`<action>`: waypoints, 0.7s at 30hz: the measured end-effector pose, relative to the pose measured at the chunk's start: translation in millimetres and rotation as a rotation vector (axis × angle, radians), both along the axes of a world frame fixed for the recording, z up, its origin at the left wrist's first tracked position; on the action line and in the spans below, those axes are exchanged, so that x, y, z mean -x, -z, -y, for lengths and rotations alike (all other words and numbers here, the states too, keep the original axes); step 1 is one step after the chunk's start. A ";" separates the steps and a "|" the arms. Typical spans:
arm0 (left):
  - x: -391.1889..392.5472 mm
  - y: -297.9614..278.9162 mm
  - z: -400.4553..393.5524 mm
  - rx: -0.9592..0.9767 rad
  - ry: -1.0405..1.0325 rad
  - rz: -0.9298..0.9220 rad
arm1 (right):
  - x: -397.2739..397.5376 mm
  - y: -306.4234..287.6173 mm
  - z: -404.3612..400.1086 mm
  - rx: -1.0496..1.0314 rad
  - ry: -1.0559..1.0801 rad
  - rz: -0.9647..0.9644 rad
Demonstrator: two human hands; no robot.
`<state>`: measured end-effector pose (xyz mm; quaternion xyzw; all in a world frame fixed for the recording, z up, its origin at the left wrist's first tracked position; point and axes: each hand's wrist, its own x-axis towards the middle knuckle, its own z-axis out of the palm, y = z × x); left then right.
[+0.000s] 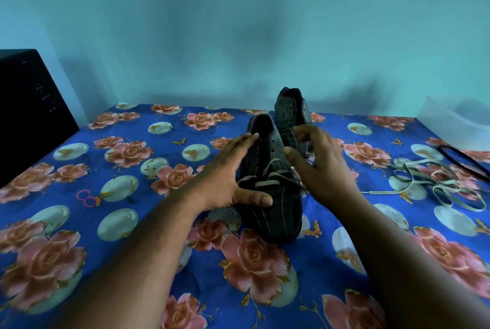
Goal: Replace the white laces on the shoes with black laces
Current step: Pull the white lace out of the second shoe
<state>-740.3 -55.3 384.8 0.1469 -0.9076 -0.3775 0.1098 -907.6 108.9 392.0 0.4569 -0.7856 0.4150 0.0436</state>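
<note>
Left hand [228,175] laid flat and open against the left side of the near shoe [270,185], fingers spread toward the collar, thumb resting across the toe area. Right hand [318,167] hovering open just right of the same shoe, fingers loosely curled and blurred, gripping nothing. Near shoe dark with thin pale pinstripes, toe toward the camera, white lace [267,177] threaded only through the lower eyelets, upper eyelets bare. Second shoe [293,111] of the same pattern just behind, unlaced as far as visible. Both on a blue floral bedsheet [132,222]. To the right, a loose white lace [437,183] in a tangle, with a black lace [461,159] beyond it. Pink hair ties [86,198] far left.
</note>
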 end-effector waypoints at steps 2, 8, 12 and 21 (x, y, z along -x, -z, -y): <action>-0.2 0.0 0.3 0.000 -0.007 0.008 | -8.6 -1.7 1.1 -0.086 -0.103 -0.177; -0.1 -0.1 -0.2 0.005 0.000 0.006 | -11.1 -1.0 2.5 -0.046 -0.238 -0.252; -0.1 0.9 1.5 0.015 0.003 0.000 | -7.6 -12.5 -0.4 0.238 -0.092 0.169; -0.9 0.3 1.0 0.004 0.009 0.007 | 9.5 -2.5 -5.3 -0.056 0.049 -0.161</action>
